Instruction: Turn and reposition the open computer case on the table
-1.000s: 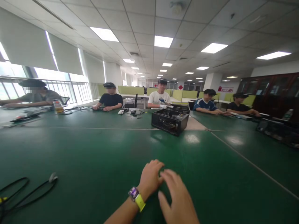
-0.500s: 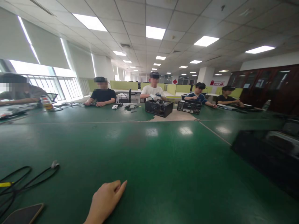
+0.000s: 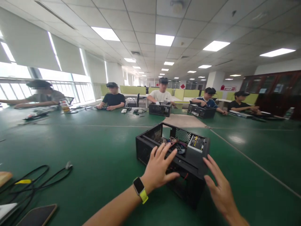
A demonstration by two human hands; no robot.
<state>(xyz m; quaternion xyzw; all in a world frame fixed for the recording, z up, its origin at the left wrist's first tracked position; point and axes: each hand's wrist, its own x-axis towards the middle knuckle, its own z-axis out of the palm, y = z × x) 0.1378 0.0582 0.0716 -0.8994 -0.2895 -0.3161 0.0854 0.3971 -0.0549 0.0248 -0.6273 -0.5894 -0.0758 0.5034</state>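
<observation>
The open black computer case (image 3: 172, 157) stands on the green table (image 3: 94, 150), the left hand (image 3: 160, 168) resting spread-fingered on its near top edge and the right hand (image 3: 219, 188) open flat against its right side, neither hand gripping it.

Green table (image 3: 94, 147) is carrying an open black computer case (image 3: 172, 157) near the middle. Black cables (image 3: 35, 180) and a phone (image 3: 37, 216) are lying at the near left; two more cases (image 3: 160, 109) (image 3: 201, 111) are sitting at the far edge.
</observation>
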